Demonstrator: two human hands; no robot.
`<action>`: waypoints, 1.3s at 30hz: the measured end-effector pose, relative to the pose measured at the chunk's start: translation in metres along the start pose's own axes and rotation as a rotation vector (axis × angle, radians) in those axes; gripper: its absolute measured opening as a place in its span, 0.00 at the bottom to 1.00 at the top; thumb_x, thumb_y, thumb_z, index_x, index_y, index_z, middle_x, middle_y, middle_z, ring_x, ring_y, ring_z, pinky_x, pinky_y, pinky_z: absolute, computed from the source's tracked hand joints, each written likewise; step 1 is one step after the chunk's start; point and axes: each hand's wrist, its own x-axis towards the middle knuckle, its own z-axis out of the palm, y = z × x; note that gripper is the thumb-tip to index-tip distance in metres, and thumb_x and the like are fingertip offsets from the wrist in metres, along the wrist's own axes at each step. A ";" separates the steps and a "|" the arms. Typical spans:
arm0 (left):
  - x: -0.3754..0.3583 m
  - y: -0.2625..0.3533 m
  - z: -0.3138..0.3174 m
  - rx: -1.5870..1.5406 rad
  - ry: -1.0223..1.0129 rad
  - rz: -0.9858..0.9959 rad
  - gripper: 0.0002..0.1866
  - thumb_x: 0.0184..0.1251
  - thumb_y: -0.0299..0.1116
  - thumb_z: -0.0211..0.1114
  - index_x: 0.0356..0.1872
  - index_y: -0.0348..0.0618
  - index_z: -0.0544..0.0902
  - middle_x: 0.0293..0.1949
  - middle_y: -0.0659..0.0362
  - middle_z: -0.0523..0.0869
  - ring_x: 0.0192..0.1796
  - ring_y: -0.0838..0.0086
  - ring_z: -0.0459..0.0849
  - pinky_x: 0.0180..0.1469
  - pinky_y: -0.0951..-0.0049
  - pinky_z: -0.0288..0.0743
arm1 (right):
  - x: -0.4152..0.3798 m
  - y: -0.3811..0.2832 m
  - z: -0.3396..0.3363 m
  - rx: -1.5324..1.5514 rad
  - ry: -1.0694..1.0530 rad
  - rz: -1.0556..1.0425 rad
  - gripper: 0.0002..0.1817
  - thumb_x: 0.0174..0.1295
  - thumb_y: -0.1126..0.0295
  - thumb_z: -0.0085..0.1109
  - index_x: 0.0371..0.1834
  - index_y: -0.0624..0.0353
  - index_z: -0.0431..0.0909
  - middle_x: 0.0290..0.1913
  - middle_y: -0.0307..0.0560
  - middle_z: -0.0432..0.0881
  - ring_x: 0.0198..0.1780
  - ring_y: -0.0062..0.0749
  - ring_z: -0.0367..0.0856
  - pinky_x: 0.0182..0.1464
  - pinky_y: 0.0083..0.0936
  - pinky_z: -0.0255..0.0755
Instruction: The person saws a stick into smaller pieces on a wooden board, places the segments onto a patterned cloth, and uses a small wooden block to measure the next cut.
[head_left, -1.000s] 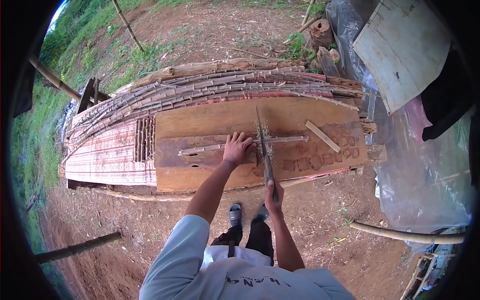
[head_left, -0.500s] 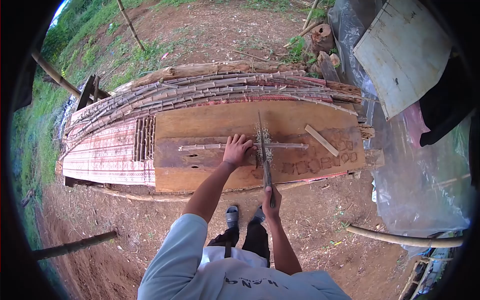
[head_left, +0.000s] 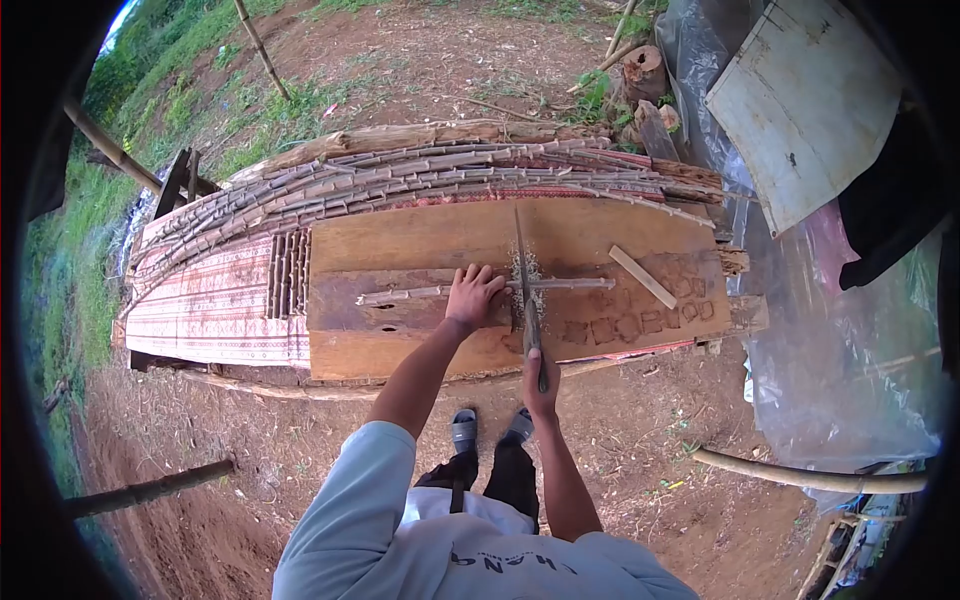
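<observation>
While the stem [head_left: 420,294] lies clamped under the left hand [head_left: 475,296], the right hand [head_left: 541,385] grips the saw [head_left: 527,290] across it.

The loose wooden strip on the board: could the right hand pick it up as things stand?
Probably not: the right hand grips the saw's handle. Were it freed, the way looks open, since nothing lies over the wooden strip.

a pale panel [head_left: 805,115] overlaps plastic sheeting [head_left: 840,370] near a log [head_left: 643,74].
</observation>
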 end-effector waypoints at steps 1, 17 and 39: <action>0.001 0.001 0.000 -0.003 0.002 -0.002 0.11 0.64 0.48 0.60 0.31 0.53 0.77 0.35 0.60 0.74 0.44 0.63 0.72 0.47 0.61 0.63 | 0.008 0.003 0.001 -0.004 -0.001 -0.001 0.19 0.72 0.59 0.47 0.27 0.60 0.69 0.18 0.35 0.63 0.23 0.16 0.61 0.24 0.23 0.56; 0.001 0.000 -0.004 0.016 0.020 0.010 0.12 0.63 0.48 0.60 0.31 0.52 0.76 0.35 0.59 0.73 0.44 0.63 0.72 0.46 0.61 0.63 | -0.013 0.008 -0.006 -0.052 0.015 -0.071 0.18 0.73 0.60 0.46 0.26 0.61 0.69 0.16 0.35 0.63 0.21 0.16 0.61 0.22 0.23 0.54; -0.001 0.001 -0.002 -0.038 0.041 -0.026 0.12 0.61 0.47 0.63 0.32 0.52 0.77 0.37 0.57 0.74 0.47 0.61 0.72 0.49 0.60 0.64 | -0.003 0.010 -0.027 0.015 0.110 -0.033 0.19 0.72 0.60 0.48 0.25 0.60 0.67 0.16 0.31 0.61 0.20 0.12 0.59 0.22 0.20 0.53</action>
